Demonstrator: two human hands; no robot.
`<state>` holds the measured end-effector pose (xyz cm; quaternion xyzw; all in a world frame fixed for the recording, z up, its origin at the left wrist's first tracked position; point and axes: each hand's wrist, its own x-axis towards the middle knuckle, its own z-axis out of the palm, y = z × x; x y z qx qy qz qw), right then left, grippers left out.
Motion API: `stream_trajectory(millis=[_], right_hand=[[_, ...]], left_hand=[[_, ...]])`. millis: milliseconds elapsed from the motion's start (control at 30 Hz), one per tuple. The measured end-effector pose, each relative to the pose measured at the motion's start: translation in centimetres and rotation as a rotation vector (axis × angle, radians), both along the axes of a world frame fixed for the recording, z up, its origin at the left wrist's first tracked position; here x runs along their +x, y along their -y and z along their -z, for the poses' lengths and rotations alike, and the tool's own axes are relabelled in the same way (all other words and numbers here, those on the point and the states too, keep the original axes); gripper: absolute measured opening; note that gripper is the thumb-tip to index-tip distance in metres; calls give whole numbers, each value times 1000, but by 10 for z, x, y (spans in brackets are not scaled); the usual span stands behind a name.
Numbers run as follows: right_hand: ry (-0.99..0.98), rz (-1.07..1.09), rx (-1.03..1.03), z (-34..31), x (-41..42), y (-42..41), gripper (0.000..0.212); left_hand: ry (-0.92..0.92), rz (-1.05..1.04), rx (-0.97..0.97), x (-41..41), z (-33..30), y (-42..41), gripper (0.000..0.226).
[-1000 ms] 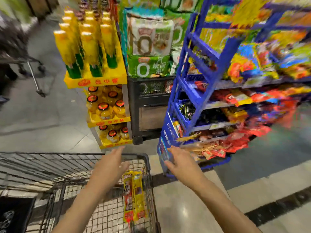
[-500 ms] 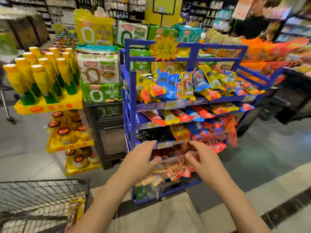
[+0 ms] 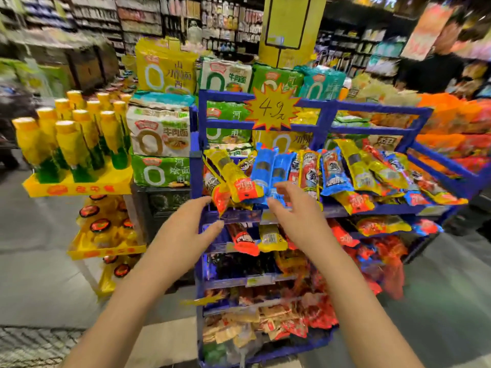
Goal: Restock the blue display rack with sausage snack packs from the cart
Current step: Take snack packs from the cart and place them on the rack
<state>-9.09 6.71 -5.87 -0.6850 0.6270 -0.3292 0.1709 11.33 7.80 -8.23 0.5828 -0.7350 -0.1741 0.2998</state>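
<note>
- The left hand (image 3: 190, 229) reaches toward the left front of the blue display rack (image 3: 329, 110), fingers loosely spread and holding nothing; its fingertips lie just short of the top shelf's front edge.
- The right hand (image 3: 293, 205) is raised in front of the same shelf, fingers apart and slightly bent, empty, its fingertips at the lower ends of the blue sausage snack packs (image 3: 268, 168).
- Yellow sausage snack packs (image 3: 231, 173) with red ends lie slanted at the shelf's left, just beside the blue ones; more packs in yellow, blue and red fill the shelf to the right.
- The lower shelves hold red and yellow packs, blurred.
- A yellow starburst price sign (image 3: 271, 108) hangs on the rack's top bar.
- Left of the rack stand bagged noodle multipacks (image 3: 159, 134) and a yellow stand of yellow-capped bottles (image 3: 77, 139).
- A strip of wire mesh shows at the bottom left, too blurred to identify.
</note>
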Motion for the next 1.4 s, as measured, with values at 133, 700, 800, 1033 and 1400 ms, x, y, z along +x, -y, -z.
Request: stream_trajectory(millis=[133,700,800,1033,1400], right_hand=[[-61,-73,7,-23,17,72,40],[-40,-230,262,-27,25,170,40],[78,-236,236,-34,5,171,41],[208,-257,160,-29,-27,171,50],[456,-313,232,-11,-50,166,38]], left_hand=[[-65,-123,-21,-16,-1,22,53],[-136,-577,67,-77,-6,62,29],[-158,-624,73,-82,-11,66,29],[12,-702,158,-97,-36,93,37],[16,-601,412,-90,-42,134,46]])
